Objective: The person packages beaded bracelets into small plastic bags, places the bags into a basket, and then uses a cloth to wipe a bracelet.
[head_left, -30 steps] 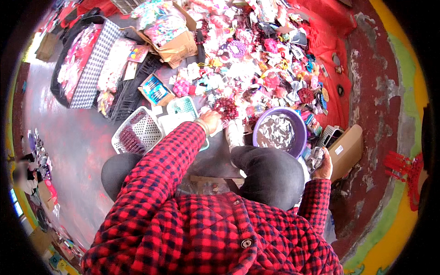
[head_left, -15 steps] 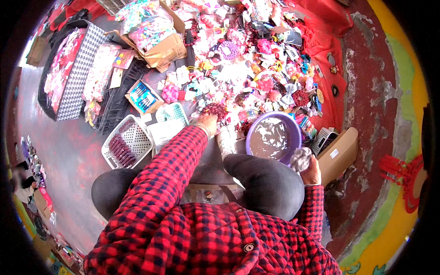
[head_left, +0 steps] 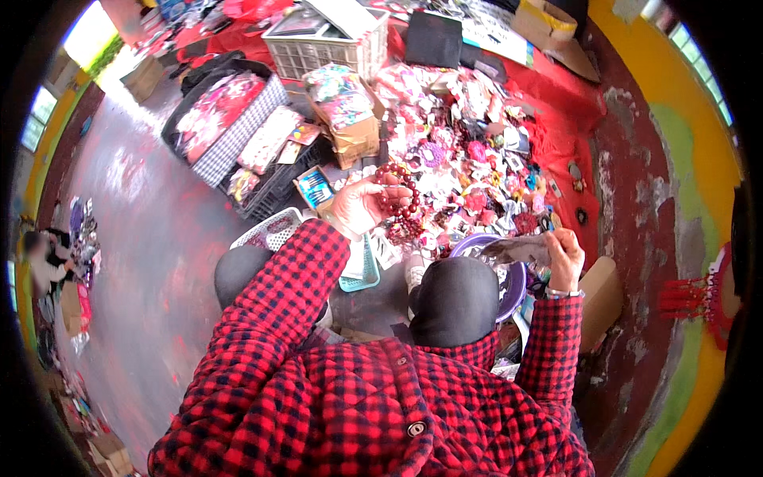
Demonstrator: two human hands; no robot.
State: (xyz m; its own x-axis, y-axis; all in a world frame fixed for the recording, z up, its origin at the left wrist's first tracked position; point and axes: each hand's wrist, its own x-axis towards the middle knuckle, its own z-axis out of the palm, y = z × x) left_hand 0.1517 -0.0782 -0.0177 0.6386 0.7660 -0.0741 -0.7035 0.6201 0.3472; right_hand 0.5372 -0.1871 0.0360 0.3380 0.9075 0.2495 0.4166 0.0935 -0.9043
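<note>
Bead string (head_left: 400, 208) of dark red beads, raised above the heap of hair bows (head_left: 477, 171).
Left hand (head_left: 359, 208) fingers curl around it; right hand (head_left: 563, 256) fingers pinch a clear plastic packet (head_left: 515, 251) over the purple bowl (head_left: 515, 288).

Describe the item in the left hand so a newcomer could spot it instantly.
Start at the big heap of colourful hair accessories on the red cloth. At its near edge, the left hand lifts a string of dark red beads. Unlike the flat bows and clips around it, it is a loop of round glossy beads.
</note>
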